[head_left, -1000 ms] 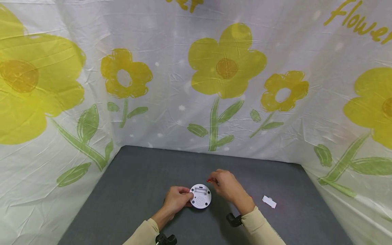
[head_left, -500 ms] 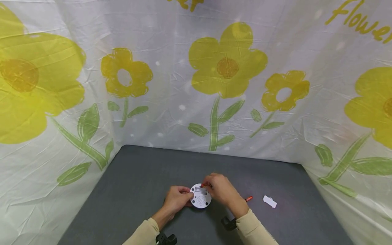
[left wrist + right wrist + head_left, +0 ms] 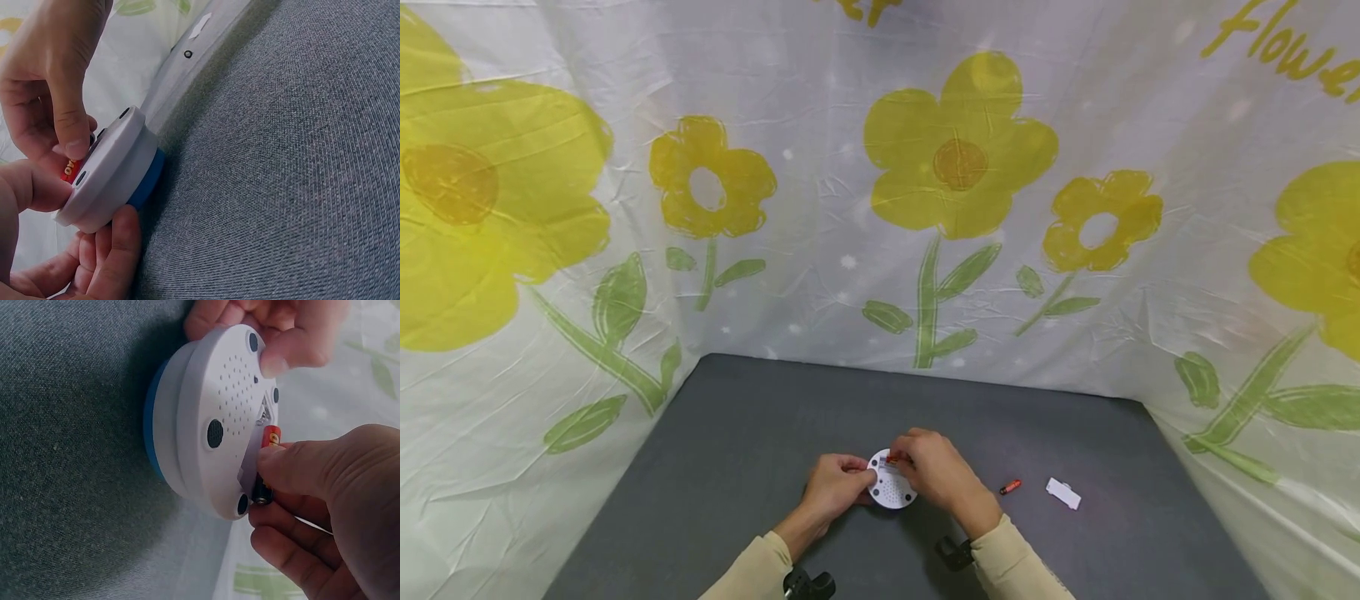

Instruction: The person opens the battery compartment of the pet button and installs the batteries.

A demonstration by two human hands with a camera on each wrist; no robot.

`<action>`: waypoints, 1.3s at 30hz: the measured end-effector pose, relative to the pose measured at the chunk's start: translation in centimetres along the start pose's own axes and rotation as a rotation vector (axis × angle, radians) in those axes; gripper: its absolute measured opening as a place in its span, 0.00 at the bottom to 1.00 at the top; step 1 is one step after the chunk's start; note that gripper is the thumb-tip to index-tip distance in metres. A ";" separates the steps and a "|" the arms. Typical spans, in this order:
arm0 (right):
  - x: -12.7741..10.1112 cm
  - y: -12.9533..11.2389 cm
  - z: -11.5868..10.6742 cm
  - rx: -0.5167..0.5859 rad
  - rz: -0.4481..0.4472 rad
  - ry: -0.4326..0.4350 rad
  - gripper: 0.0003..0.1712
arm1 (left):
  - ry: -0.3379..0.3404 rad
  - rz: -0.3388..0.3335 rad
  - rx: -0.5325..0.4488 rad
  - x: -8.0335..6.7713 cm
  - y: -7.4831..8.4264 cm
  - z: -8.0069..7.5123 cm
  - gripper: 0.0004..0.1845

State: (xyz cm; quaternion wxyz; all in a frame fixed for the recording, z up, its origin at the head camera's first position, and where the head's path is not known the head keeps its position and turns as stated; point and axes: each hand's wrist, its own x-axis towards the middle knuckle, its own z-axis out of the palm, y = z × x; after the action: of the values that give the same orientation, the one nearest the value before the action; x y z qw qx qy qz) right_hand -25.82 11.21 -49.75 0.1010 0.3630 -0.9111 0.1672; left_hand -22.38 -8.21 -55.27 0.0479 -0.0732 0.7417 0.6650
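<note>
A round white device [image 3: 892, 490] with a blue underside lies with its perforated face up; several dark round feet and a battery compartment show on that face. My left hand [image 3: 833, 487] grips its left rim, thumb on top and fingers beneath. Between thumb and fingers my right hand [image 3: 934, 471] pinches a red and black battery [image 3: 269, 465]. In the right wrist view the battery lies along the mouth of the compartment, where a metal spring [image 3: 265, 412] shows. Whether it sits fully inside cannot be told.
A second red and black battery [image 3: 1011, 487] lies on the dark grey table [image 3: 775, 417] right of my right hand. Farther right is a small white battery cover [image 3: 1063, 493]. A flower-printed curtain [image 3: 820, 250] hangs behind and at both sides.
My right hand has moved left and down with its battery, from beside the device to over its compartment. The second battery has come into full view. My left hand stays put.
</note>
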 end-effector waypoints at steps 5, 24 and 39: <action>0.0 -0.1 0.0 -0.012 0.003 0.003 0.05 | -0.001 0.000 0.010 0.0 0.1 0.0 0.13; 0.4 -0.4 0.4 -0.066 0.010 -0.002 0.06 | -0.009 0.006 0.019 -0.1 0.2 -0.1 0.11; 0.1 -0.4 0.7 -0.068 0.046 0.011 0.05 | -0.015 0.011 -0.004 -0.1 0.2 0.0 0.13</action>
State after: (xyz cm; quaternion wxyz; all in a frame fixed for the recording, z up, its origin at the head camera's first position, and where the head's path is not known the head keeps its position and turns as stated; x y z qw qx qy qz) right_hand -25.66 10.59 -50.25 0.1145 0.3372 -0.9238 0.1406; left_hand -22.32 -8.19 -55.06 0.0495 -0.0643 0.7403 0.6673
